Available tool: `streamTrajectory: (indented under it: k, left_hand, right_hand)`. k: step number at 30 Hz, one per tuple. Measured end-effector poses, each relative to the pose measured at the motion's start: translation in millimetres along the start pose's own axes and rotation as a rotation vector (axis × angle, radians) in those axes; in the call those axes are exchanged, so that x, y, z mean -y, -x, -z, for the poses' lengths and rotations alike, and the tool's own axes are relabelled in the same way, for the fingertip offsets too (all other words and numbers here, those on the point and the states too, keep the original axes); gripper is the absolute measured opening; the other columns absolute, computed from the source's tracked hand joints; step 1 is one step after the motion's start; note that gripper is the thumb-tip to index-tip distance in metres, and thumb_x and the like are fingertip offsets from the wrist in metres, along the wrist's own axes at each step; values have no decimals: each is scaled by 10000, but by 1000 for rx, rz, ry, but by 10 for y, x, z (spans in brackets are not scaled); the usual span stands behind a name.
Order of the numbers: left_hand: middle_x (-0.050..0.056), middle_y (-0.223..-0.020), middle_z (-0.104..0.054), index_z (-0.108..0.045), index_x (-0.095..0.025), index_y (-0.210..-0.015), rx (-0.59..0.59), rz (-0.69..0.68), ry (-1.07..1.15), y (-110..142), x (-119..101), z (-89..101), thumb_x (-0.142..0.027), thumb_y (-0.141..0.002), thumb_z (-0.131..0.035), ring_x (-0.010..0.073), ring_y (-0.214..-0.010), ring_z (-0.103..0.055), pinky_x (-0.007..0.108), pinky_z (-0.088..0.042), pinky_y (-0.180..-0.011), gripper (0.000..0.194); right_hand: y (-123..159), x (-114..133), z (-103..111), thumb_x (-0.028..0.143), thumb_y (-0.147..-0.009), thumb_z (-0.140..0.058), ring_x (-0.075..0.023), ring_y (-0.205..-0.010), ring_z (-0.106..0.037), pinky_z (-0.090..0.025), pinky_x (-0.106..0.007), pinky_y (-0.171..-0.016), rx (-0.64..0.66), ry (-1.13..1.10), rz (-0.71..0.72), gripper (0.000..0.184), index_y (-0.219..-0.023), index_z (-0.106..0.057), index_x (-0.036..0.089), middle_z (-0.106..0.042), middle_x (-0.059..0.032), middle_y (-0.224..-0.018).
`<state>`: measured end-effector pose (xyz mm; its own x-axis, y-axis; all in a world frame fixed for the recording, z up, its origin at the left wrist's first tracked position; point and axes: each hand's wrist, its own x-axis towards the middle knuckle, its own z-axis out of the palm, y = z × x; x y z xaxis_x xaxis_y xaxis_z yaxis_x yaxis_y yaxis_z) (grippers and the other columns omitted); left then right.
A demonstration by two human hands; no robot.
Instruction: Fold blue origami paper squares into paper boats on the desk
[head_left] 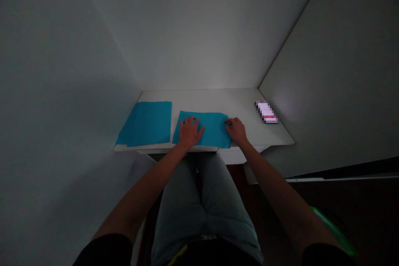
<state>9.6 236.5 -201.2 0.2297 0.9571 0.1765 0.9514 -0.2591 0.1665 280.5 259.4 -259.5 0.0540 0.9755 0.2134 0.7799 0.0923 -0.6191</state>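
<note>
A bright blue sheet of paper (pixel 213 126) lies in front of me at the front edge of the white table, its upper right corner slightly curved. My left hand (pixel 189 131) rests on the left part of this sheet with fingers spread and thumb out to the right. At the sheet's right edge, my right hand (pixel 237 131) has its fingers curled in, and the edge appears pinched between fingertips and thumb. More blue paper (pixel 152 122) lies flat to the left, apparently overlapping sheets, touched by neither hand.
The narrow white table (pixel 199 95) is closed in by walls at the left, back and right. A phone (pixel 267 112) with a lit, blurred screen lies at its right end. Below the front edge are my legs (pixel 202 199). A green object (pixel 335 230) shows on the dark floor, lower right.
</note>
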Motion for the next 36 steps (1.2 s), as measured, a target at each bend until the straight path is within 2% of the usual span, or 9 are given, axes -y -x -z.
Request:
streamTrajectory:
  k: [4,8,11,16,19,22,30,34,36]
  left_hand:
    - [183,-1672,-482,-505,-166,-1610,116,-52,26,138,-217,-321,-601,-1082,-399,403,-1530,-420,594,-353,-1234,693]
    - [74,-1748,-406,-420,-238,-1677,198,-332,58,69,48,-380,-559,-1091,-392,296,-1633,-314,501,-255,-1333,668]
    - [45,-1762,-383,-401,-270,-1687,213,-371,42,5,306,-331,-556,-1093,-394,273,-1655,-281,499,-213,-1357,660]
    - [108,-1716,-453,-517,-222,-1614,94,-164,52,6,474,-312,-598,-1070,-453,321,-1624,-341,535,-260,-1334,664]
    - [150,-1662,-514,-581,-197,-1547,4,-18,65,46,447,-317,-614,-1068,-453,333,-1591,-388,527,-312,-1303,648]
    - [168,-1658,-510,-545,-188,-1573,-6,8,60,106,397,-281,-635,-1056,-473,344,-1574,-408,529,-322,-1293,687]
    - [96,-1768,-361,-410,-271,-1679,214,-358,65,352,352,-156,-725,-993,-552,308,-1655,-281,534,-199,-1353,834]
    - [163,-1790,-281,-293,-220,-1728,221,-475,34,455,374,-155,-820,-849,-684,349,-1676,-211,569,-127,-1362,1134]
    - [149,-1784,-305,-313,-256,-1723,231,-529,29,490,368,-149,-730,-872,-734,338,-1673,-229,575,-128,-1361,1061]
  right_hand:
    - [164,107,146,243,-944,-572,-372,-1221,-611,-492,-538,-1027,-18,220,135,369,-1260,-758,200,-665,-179,-1370]
    - [232,258,67,375,-1083,-461,-321,-1439,-547,-446,-509,-1175,238,211,405,492,-1535,-604,242,-563,-107,-1616]
    - [315,260,-24,552,-1113,-388,-309,-1566,-436,-349,-522,-1282,346,257,471,625,-1648,-481,243,-446,-90,-1717]
    - [544,202,-6,757,-1070,-296,-326,-1643,-295,-258,-524,-1325,305,368,351,856,-1723,-335,205,-296,-113,-1787]
    - [613,274,54,843,-1022,-275,-391,-1593,-349,-323,-573,-1255,249,451,168,942,-1723,-336,217,-323,-147,-1773]
    - [609,376,90,890,-985,-290,-439,-1474,-445,-360,-587,-1182,220,497,88,983,-1694,-402,218,-424,-194,-1703]
    - [652,165,11,930,-936,-367,-435,-1323,-512,-396,-611,-1108,127,389,207,984,-1666,-448,276,-527,-198,-1591]
    - [599,38,17,906,-942,-417,-431,-1282,-533,-417,-622,-1085,117,348,241,931,-1628,-512,284,-563,-202,-1535]
    - [519,8,68,870,-963,-443,-408,-1257,-546,-430,-606,-1079,152,318,247,848,-1582,-576,306,-592,-188,-1481]
